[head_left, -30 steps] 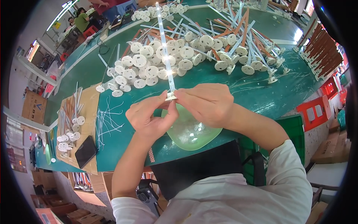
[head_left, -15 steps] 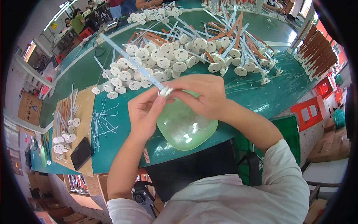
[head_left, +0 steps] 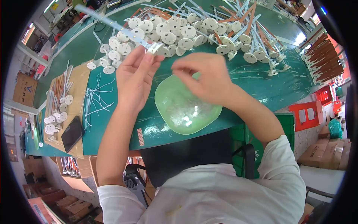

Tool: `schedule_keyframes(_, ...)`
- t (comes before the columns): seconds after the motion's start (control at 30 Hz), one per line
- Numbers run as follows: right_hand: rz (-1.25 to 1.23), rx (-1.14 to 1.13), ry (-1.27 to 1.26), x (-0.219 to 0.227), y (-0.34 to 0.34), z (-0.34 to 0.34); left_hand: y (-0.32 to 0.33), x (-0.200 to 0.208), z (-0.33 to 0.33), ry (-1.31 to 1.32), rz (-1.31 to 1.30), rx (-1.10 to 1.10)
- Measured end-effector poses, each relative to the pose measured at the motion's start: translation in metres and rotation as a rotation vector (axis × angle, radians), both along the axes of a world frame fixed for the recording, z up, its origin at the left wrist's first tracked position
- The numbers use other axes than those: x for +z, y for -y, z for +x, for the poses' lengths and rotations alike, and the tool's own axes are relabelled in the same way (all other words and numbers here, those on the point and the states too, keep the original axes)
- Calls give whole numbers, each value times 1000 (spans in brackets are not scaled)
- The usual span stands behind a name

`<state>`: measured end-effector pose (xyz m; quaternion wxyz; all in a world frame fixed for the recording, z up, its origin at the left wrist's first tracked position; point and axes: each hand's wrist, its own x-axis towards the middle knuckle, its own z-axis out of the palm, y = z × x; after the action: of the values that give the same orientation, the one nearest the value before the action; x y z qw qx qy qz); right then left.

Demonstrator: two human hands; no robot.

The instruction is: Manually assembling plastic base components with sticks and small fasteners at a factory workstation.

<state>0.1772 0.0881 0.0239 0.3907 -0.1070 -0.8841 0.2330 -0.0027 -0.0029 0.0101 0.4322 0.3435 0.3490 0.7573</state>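
I see the left hand [head_left: 135, 76] raised over the green surface [head_left: 257, 84], palm toward me, its grip closed w/ fingertips pinching the base end of a long pale rod [head_left: 119, 29] that has a small white fitting at the held end; the rod runs up and to the left, away from the hand, toward the far edge. The right hand [head_left: 203, 76] hovers just beside it, over the far rim of a translucent green bowl [head_left: 186, 108]; its fingers are curled and blurred, so I can't tell if that grip holds anything. The bowl sits at the near edge of the surface, between the two forearms, w/ small clear bits inside, too small to tell what kind. Behind the hands lies a big heap of white disc-base pieces [head_left: 175, 31], mixed w/ more pale and orange rods toward the right. To the left, a tan cardboard sheet [head_left: 80, 84] carries a few more disc pieces & sticks, w/ a dark phone [head_left: 72, 133] on its near end; loose white strips [head_left: 95, 100] are scattered on the surface beside it. Red-orange crates [head_left: 307, 115] stand at the right, below the surface edge.
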Motion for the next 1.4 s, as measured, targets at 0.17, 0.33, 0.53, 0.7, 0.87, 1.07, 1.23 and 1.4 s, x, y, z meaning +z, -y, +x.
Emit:
schedule_keyframes(0.17,36,272,257,-19,4,-7,-2,2,0,-1,-6,-6)
schedule_keyframes(0.33,-87,500,511,-7,1,3,0,3,2,-29,-1,26)
schedule_keyframes(0.53,-241,424,488,-5,-4,4,1,0,4,-63,-12,-3)
schedule_keyframes(0.7,-324,346,444,0,-6,6,2,1,5,-64,-32,-7)
schedule_keyframes(0.87,-545,290,471,9,-8,8,-1,-1,2,-61,3,-55)
schedule_keyframes(1.07,-523,248,356,4,-9,7,4,-1,5,-78,-31,-70)
schedule_keyframes(1.23,-253,53,140,-1,-7,6,5,2,12,-121,-63,-40)
schedule_keyframes(1.4,431,-76,-201,-12,-12,0,6,3,15,-191,-107,24)
